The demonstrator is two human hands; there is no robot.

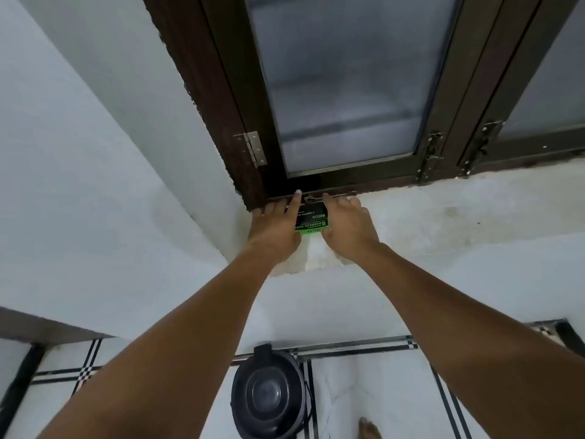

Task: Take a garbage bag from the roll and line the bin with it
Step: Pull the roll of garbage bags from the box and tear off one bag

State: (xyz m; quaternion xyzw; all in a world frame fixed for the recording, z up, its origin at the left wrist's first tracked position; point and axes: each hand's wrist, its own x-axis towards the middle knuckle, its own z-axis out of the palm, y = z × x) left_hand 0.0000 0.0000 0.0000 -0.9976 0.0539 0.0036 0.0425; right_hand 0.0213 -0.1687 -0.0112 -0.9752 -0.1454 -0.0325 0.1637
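Observation:
A black and green garbage bag pack (pixel 311 219) lies on the white window ledge (pixel 443 201), just below the dark window frame. My left hand (pixel 277 224) grips its left side, index finger stretched up to the frame. My right hand (pixel 346 228) grips its right side, fingers over the top edge. Both arms reach up and forward. Far below on the floor stands the black bin (pixel 269 396), seen from above with its round lid closed, directly under my arms.
A frosted-glass window (pixel 342 90) with a brown wooden frame, a hinge (pixel 253 148) and latches (pixel 432 153) fills the top. White walls meet in a corner at left. The floor is white tile with black stripes. My bare foot (pixel 368 430) shows beside the bin.

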